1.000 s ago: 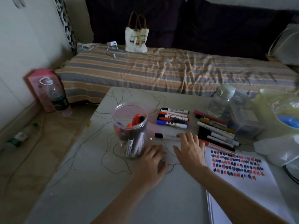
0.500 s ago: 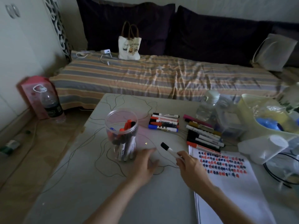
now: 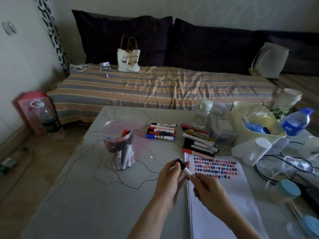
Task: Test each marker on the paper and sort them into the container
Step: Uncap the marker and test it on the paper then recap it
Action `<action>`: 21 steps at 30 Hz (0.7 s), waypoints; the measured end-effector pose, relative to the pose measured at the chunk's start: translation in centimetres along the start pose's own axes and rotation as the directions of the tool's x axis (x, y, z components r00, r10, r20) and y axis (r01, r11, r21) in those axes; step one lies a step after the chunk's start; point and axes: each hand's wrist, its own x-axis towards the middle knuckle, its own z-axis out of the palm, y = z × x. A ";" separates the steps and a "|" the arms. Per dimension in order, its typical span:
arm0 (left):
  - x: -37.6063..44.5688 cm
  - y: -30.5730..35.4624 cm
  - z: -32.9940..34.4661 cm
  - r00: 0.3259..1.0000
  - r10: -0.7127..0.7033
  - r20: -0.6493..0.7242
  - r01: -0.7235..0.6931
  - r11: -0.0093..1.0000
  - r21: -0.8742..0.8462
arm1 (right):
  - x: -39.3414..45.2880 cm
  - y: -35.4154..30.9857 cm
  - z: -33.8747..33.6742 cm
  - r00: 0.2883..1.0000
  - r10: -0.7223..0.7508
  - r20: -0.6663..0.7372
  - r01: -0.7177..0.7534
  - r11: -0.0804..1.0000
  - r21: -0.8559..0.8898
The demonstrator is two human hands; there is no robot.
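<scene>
Both hands meet over the table (image 3: 86, 204) at the paper's left edge. Right hand (image 3: 209, 190) grips the white barrel of a marker (image 3: 185, 170), while left hand (image 3: 170, 180) pinches its black cap end. Just to their right lies the paper (image 3: 224, 195), its top covered in red and dark test marks. Beyond it, loose markers (image 3: 198, 142) lie in rows. Left of those stands the clear container (image 3: 118, 135), holding several markers upright.
</scene>
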 end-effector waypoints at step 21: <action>3.5 0.0 -3.5 0.901 0.084 -0.426 -0.164 0.974 -0.155 | -3.4 3.6 1.0 0.886 -0.372 -0.276 0.244 0.882 -0.404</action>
